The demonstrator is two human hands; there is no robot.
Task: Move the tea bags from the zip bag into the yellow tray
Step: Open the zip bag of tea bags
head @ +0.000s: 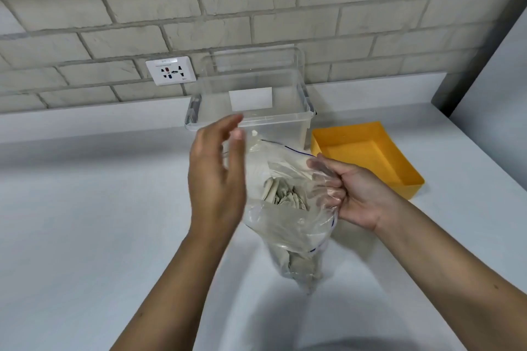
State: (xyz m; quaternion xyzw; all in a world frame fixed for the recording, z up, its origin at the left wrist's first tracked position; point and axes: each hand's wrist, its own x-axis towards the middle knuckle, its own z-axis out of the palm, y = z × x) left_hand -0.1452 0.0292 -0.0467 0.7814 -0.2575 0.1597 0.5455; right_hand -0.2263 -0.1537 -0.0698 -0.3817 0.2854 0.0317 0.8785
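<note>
A clear zip bag (pixel 288 225) with a blue zip line stands open in front of me, above the white counter. Several pale round tea bags (pixel 285 194) lie inside it, more at its bottom. My right hand (pixel 353 196) grips the bag's right rim, with the fingers curled into the plastic. Just left of the bag's mouth, my left hand (pixel 219 177) hovers with straight fingers and holds nothing. The yellow tray (pixel 405 177) sits on the counter to the right, behind my right hand, with nothing visible inside.
A clear plastic storage box (pixel 251 111) stands behind the bag against the brick wall. A wall socket (pixel 170 70) is to its left. The white counter (pixel 85 208) stretches left and ends at a wall on the right.
</note>
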